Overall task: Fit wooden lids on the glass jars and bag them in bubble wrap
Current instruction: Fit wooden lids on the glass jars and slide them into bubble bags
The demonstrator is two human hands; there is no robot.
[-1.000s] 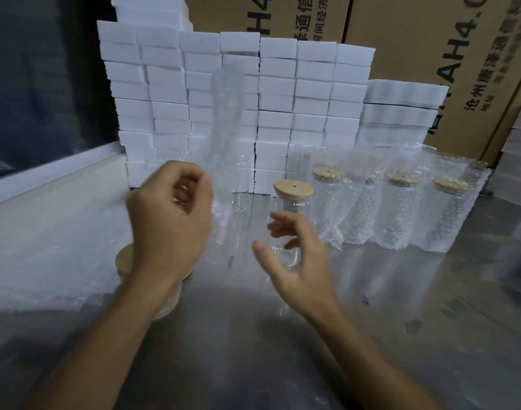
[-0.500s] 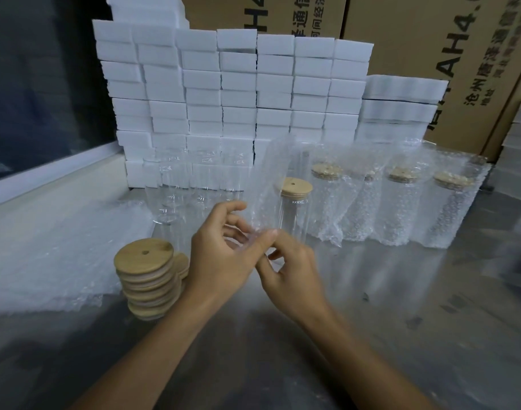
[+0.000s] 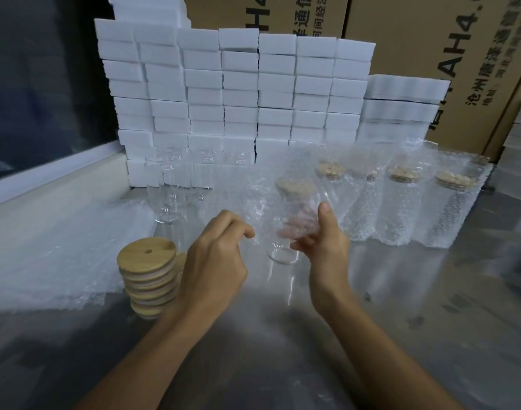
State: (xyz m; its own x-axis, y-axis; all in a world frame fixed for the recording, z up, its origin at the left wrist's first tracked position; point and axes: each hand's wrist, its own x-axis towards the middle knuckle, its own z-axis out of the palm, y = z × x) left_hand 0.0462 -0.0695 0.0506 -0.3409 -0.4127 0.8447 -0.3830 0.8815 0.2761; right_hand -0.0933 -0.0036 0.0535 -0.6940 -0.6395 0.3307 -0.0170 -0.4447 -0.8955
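Note:
A lidded glass jar stands at the table's middle with a bubble wrap bag partly pulled down over it; the jar's base shows below the bag. My right hand grips the bag and jar from the right, thumb up, fingers seen through the wrap. My left hand pinches the bag's lower left edge. A stack of wooden lids sits left of my left hand. Several bare glass jars stand behind it.
Several bagged, lidded jars line up at the right. Flat bubble wrap bags lie on the left of the metal table. A wall of white boxes and brown cartons close the back.
The bag, held high by my left hand a second ago, came down over the lidded jar. My right hand moved up to grip bag and jar; my left hand shifted to the bag's edge.

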